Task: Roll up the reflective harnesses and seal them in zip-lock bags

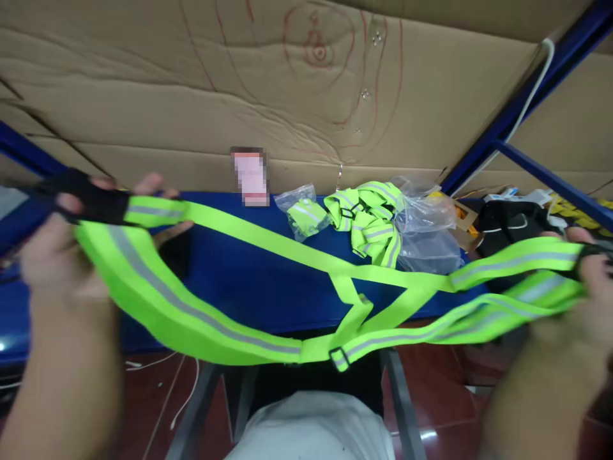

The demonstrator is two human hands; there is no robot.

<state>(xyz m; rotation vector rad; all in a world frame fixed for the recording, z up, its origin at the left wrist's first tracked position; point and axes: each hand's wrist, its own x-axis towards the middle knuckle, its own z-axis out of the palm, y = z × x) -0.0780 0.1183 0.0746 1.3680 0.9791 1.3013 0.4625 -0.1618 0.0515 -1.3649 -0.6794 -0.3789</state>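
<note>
My left hand [60, 255] and right hand [594, 300] grip the black ends of a fluorescent lime webbing harness with grey stripes [182, 319], held stretched between them over the blue bench [223, 281]. Beyond it, on my feed, a small clear plastic packet with lime material inside [307, 214] lies beside a tangled lime striped strap bundle [376, 214], with crumpled clear plastic bags [428, 246] to its right. Behind stands a brown cardboard panel marked with red curves [143, 121].

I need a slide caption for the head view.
Left hand and right hand hold green reflective straps spread at a blue table.
</note>
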